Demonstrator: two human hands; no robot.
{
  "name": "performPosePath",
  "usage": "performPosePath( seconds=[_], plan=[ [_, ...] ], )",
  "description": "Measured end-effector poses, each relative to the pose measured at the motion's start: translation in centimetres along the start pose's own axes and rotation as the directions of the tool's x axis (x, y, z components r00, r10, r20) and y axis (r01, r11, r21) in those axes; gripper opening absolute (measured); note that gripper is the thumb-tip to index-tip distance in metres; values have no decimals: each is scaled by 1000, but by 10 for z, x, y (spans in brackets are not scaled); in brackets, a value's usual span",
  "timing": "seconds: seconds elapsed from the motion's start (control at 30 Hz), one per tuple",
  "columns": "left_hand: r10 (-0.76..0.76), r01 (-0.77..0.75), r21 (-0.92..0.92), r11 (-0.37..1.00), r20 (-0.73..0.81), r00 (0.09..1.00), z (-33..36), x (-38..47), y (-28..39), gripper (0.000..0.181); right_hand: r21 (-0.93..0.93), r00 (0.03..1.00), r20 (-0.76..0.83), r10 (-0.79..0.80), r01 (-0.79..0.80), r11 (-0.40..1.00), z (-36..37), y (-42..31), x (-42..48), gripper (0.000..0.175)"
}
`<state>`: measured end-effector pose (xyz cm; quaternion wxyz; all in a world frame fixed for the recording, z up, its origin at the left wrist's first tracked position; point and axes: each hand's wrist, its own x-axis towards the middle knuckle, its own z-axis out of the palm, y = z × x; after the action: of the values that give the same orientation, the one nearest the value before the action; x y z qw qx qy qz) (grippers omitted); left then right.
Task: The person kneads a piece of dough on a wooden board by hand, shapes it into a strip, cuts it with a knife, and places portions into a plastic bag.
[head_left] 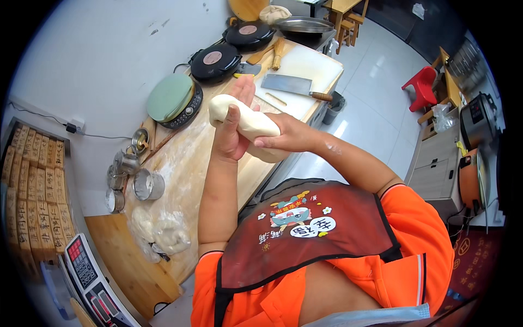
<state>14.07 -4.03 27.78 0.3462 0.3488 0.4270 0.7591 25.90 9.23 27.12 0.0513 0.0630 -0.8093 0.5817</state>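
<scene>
A thick, smooth lump of pale dough (pixel 245 118) is held in the air over the near edge of the floured wooden worktop (pixel 179 163). My left hand (pixel 235 126) supports it from the left, thumb over the dough and fingers pointing away. From the right, my right hand (pixel 284 133) grips its lower end, the thumb pressed on top. Part of the dough hangs below the hands, and the fingers under it are hidden. Beyond the hands a cleaver (pixel 288 83) with a wooden handle lies on a white cutting board (pixel 304 61).
Left of the hands stand a green-lidded electric griddle (pixel 169 98) and metal containers (pixel 149 184). Bagged dough (pixel 167 235) lies at the worktop's near left. Two black electric griddles (pixel 215 63) (pixel 249 36) and a straw brush (pixel 278 53) are farther back. A scale (pixel 88 269) is at lower left.
</scene>
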Motion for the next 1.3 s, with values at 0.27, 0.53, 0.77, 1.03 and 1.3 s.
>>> performPosePath(
  seconds=[0.27,0.53,0.77,1.03,1.3],
  plan=[
    [-154,86,333,939,183,971,6,9,19,99,401,965,262,15,-123,908,-10,-15,6,95],
    [-106,64,224,972,180,978,31,17,31,114,692,958,224,-177,-29,721,-4,-25,10,47],
    [-128,150,-75,986,237,963,34,16,6,119,707,1000,-22,-22,31,707,7,-25,-6,39],
    [-274,233,190,954,232,933,-26,-14,-13,118,857,988,-118,-99,151,492,-6,-18,5,49],
    [-378,271,281,921,465,800,16,4,23,96,736,969,-108,-222,228,638,-35,-16,-12,67]
  ],
)
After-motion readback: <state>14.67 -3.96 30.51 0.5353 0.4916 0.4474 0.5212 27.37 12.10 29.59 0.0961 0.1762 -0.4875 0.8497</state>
